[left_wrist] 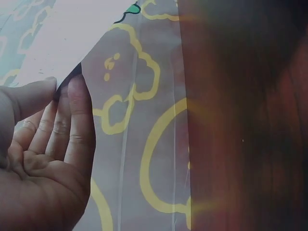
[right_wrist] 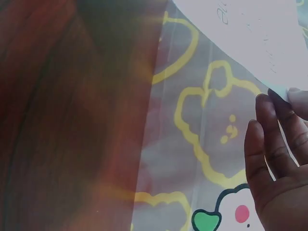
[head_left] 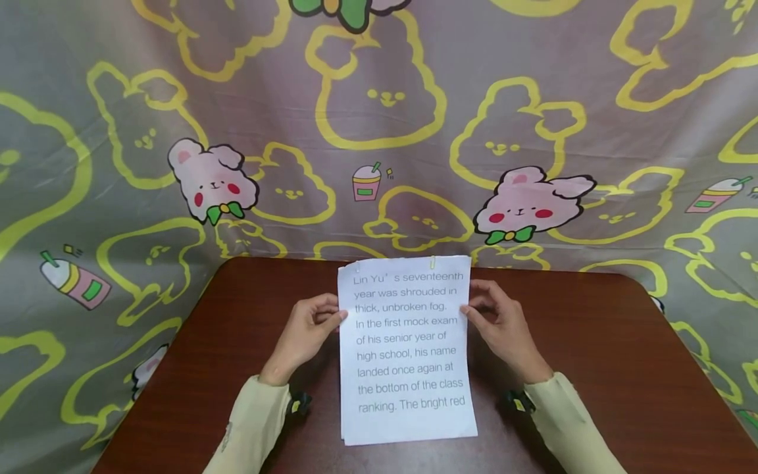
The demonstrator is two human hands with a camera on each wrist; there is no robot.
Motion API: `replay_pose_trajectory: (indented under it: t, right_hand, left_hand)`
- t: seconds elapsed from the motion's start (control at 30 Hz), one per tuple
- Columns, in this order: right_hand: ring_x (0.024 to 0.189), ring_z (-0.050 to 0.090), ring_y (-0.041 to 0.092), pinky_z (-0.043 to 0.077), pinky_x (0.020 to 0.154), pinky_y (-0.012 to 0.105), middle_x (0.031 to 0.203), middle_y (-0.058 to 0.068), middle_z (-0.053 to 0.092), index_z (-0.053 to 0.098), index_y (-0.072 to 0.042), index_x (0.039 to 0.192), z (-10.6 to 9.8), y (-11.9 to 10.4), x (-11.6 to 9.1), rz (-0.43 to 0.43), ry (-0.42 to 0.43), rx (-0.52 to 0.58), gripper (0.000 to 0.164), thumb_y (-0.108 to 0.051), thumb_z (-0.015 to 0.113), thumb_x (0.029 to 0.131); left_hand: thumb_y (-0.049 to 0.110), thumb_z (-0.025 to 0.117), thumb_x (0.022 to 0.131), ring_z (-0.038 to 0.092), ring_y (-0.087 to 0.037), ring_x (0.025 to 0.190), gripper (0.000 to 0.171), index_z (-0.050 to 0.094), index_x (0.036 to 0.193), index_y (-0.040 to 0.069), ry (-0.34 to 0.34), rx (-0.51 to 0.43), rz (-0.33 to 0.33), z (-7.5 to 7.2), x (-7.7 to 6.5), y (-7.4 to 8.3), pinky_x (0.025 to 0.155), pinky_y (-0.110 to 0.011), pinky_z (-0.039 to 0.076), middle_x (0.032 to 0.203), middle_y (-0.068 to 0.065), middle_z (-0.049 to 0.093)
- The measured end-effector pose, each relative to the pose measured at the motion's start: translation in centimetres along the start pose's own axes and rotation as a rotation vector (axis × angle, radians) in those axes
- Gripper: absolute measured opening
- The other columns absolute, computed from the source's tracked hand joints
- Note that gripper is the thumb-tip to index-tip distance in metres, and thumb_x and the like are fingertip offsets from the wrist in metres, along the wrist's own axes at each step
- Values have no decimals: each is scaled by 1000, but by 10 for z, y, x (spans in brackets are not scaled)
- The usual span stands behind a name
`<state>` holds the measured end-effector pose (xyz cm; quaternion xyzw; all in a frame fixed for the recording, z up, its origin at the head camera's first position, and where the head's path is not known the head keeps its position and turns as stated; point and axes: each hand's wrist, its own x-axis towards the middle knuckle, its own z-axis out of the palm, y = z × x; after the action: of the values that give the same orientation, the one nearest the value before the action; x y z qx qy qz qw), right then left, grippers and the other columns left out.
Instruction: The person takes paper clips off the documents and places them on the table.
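A small stack of printed paper sheets (head_left: 408,355) is held up over the table, its large English text facing the head camera. My left hand (head_left: 308,329) pinches the left edge between thumb and fingers, and my right hand (head_left: 500,326) pinches the right edge at about the same height. A yellow paper clip (head_left: 433,263) sits on the top edge. In the left wrist view, the left thumb lies on the front of the paper (left_wrist: 62,33) with the fingers behind it. The right wrist view shows the paper (right_wrist: 250,38) gripped at its edge by the right hand (right_wrist: 281,154).
The dark reddish-brown table (head_left: 225,329) extends on both sides of the paper. Behind it hangs a grey curtain (head_left: 408,217) printed with yellow outlines and rabbit faces. Dark wrist devices (head_left: 299,403) show at both cuffs of the light sleeves (head_left: 254,421).
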<state>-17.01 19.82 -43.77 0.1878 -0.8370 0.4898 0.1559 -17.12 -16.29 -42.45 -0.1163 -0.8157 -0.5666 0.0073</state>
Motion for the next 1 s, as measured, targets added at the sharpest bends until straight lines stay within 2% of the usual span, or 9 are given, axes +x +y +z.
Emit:
replay_pose_trajectory:
  t: [0.13, 0.4, 0.63, 0.77, 1.0]
  right_hand:
    - [73, 68, 10, 54, 59, 23, 94, 10, 79, 57, -7, 137, -2, -5, 1, -16, 13, -1, 51, 3, 76, 91]
    - [78, 69, 10, 54, 66, 20, 101, 10, 80, 55, -11, 141, -4, -10, 0, -22, 57, -11, 53, 1, 75, 93]
    - [87, 69, 0, 55, 79, 11, 107, 11, 79, 54, -9, 143, -7, -15, 2, -51, 131, -34, 56, 3, 75, 92]
    - [92, 66, -4, 55, 82, 9, 113, 13, 76, 52, -6, 144, -10, -19, 3, -67, 148, -41, 59, 5, 75, 91]
    - [94, 62, -1, 52, 84, 8, 117, 12, 71, 45, -7, 150, -10, -22, 6, -71, 116, -58, 66, 5, 73, 92]
  left_hand:
    - [4, 70, 98, 75, -17, 82, 17, 73, 114, -1, -2, -6, 10, -1, -1, 4, 76, -36, 64, 104, -20, 78]
    - [3, 70, 98, 74, -15, 83, 16, 73, 113, -2, -10, -3, 7, 0, -2, 7, 77, -41, 64, 103, -21, 78]
    - [2, 70, 97, 74, -15, 83, 16, 73, 113, -2, -19, 1, 12, -1, -3, 10, 77, -42, 64, 103, -21, 78]
    - [1, 70, 97, 73, -14, 81, 16, 74, 112, -2, -23, 7, 16, -1, -2, 10, 77, -42, 64, 102, -20, 78]
    - [1, 70, 97, 73, -13, 80, 16, 73, 112, -2, -38, -5, 25, 0, -4, 13, 73, -27, 61, 102, -21, 78]
